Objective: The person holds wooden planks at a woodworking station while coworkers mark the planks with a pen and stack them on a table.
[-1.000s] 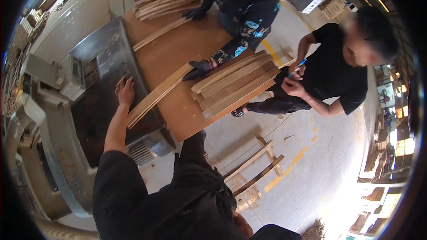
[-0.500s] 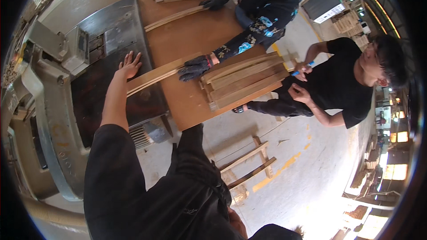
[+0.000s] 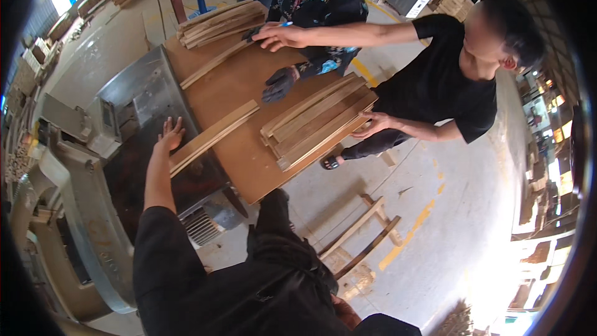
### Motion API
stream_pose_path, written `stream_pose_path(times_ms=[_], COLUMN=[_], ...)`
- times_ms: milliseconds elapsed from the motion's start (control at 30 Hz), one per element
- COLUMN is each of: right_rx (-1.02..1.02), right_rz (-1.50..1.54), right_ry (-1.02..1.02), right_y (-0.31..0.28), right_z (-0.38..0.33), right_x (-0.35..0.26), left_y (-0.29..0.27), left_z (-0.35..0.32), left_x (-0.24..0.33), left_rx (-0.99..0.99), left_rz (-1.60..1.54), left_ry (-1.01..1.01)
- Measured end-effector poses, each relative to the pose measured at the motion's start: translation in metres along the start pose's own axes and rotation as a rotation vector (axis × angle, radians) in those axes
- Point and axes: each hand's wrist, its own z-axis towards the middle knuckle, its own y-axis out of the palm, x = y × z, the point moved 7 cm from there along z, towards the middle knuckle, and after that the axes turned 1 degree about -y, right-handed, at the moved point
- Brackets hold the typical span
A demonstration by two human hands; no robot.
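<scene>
My left hand [image 3: 170,134] is open over the dark metal machine table [image 3: 134,171], fingers spread. Beside it lie a few narrow wooden strips [image 3: 214,135], reaching from the machine table onto a brown board tabletop [image 3: 233,168]. I cannot tell whether my fingers touch the strips. Low in the picture, a little skin of my right hand or forearm [image 3: 346,312] shows near my body; its fingers are hidden. A co-worker's gloved hand [image 3: 280,84] hovers just past the strips' far end, apart from them.
A stack of wooden strips [image 3: 323,118] lies on the tabletop's right, another [image 3: 221,23] at its far end. A person in black [image 3: 429,68] reaches across toward the far stack, one hand at the near one. A wooden frame [image 3: 360,230] stands on the floor; machine housing [image 3: 81,211] rises left.
The gloved hand has let go of the strips' far end. The person in black has stretched one arm over the table and lowered the other hand to the near stack. My view has shifted.
</scene>
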Motion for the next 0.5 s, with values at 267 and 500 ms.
stream_pose_path(times_ms=[267, 500], right_rx=[-0.014, 0.009], right_rz=[0.323, 0.279], right_ry=[0.174, 0.063], right_y=[0.011, -0.025], right_z=[0.014, 0.026], right_x=[0.008, 0.051], left_y=[-0.026, 0.007], left_z=[-0.063, -0.111], left_x=[0.075, 0.02], left_rx=[-0.201, 0.329], left_rz=[-0.087, -0.049], left_ry=[0.108, 0.528])
